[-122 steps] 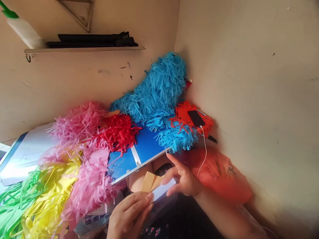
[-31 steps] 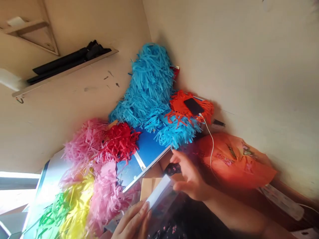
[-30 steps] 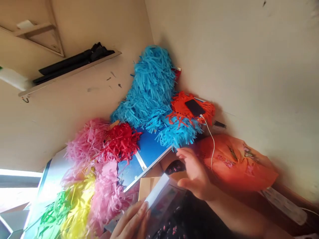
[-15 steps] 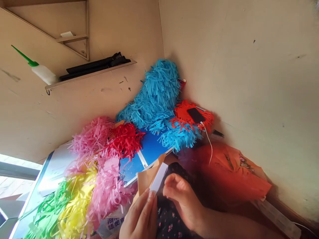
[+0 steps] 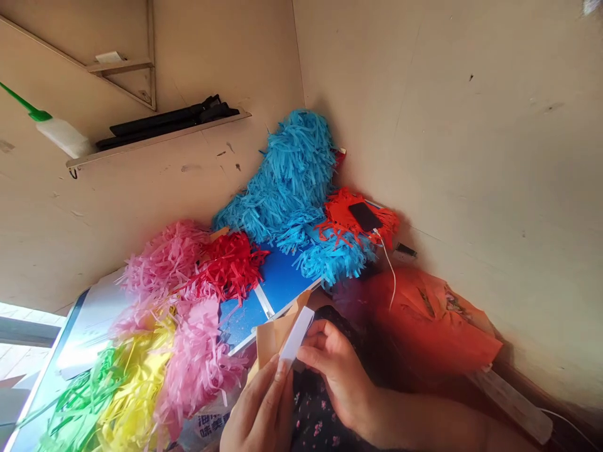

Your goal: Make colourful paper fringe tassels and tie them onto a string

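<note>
A folded white paper strip stands up from the fingers of my left hand, which pinches its lower end. Behind the strip, a tan paper piece rises from the same hand. My right hand has its thumb and fingers curled together at the strip's right edge. Whether those fingertips grip the paper or only touch it is hard to tell. Both hands are low in the view, over dark floral cloth.
Blue fringed paper and red fringe lie on a blue table, with pink, yellow and green fringes at left. A cabled phone rests on orange-red fringe. An orange bag sits at right.
My right hand has moved left and in against the white strip, its fingers closing near the edge. The whole view has shifted slightly, with the surroundings now further left.
</note>
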The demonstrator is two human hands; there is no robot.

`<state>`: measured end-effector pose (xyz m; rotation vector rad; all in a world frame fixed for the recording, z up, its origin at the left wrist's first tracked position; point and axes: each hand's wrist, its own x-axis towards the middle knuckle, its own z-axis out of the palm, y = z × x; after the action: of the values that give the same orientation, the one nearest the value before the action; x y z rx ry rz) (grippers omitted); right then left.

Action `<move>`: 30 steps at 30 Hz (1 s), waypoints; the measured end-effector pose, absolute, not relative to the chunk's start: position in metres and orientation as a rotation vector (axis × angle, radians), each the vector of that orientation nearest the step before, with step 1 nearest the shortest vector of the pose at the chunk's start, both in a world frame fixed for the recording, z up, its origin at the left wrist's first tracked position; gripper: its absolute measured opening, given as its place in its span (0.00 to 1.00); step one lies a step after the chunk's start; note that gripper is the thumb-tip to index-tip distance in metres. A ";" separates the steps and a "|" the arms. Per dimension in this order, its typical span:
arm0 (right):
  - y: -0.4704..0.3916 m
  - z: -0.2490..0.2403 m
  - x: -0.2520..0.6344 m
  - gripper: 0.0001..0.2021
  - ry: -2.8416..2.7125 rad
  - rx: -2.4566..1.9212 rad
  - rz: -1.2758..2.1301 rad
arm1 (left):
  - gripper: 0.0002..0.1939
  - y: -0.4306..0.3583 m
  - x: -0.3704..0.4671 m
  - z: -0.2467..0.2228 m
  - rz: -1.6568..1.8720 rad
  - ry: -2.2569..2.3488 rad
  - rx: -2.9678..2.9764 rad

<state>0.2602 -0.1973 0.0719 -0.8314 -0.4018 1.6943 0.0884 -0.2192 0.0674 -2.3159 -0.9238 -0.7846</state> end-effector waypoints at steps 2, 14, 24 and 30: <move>-0.197 0.073 0.260 0.24 -0.404 -0.855 1.681 | 0.27 -0.219 0.088 0.065 -0.831 -0.978 -2.330; -0.197 0.079 0.258 0.22 -0.426 -0.895 1.603 | 0.27 -0.220 0.091 0.064 -0.806 -0.955 -2.327; -0.188 0.045 0.248 0.28 -0.520 -0.812 1.592 | 0.11 -0.213 0.091 0.082 -0.683 -0.809 -2.287; -0.159 0.009 0.246 0.31 -0.815 -0.980 1.315 | 0.16 -0.213 0.090 0.082 -0.683 -0.717 -2.234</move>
<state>0.2463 -0.1593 0.0086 -0.9805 -0.8148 1.3153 0.0896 -0.2128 0.0825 -2.2343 -0.7167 -0.6829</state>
